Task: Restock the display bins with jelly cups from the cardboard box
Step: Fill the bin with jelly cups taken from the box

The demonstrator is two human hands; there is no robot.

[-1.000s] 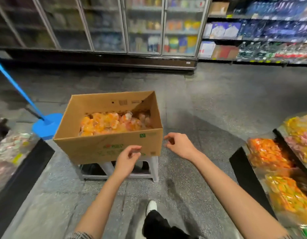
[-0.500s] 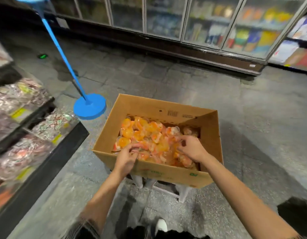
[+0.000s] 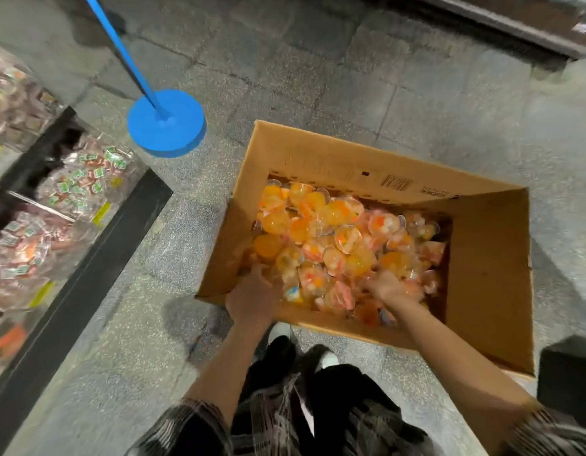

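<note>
Two hands reach down into the cardboard box [image 3: 489, 258] before us. Our left hand [image 3: 253, 296] lies over the near wall at the box's left corner, its fingers pushed in among the jelly cups [image 3: 334, 238], so we cannot tell whether they grip one. Our right hand [image 3: 388, 287] is deeper in the pile, toward the near middle, its fingers buried and blurred, and we cannot tell its grip either. Orange, yellow and pink cups fill the box floor in a loose heap. Near our feet the box stands on speckled grey floor [image 3: 120, 324]. Left of us, display bins [image 3: 54, 199] behind a black edge hold wrapped sweets. Beyond them a blue round base [image 3: 166, 125] carries a slanting blue pole [image 3: 120, 51].
</note>
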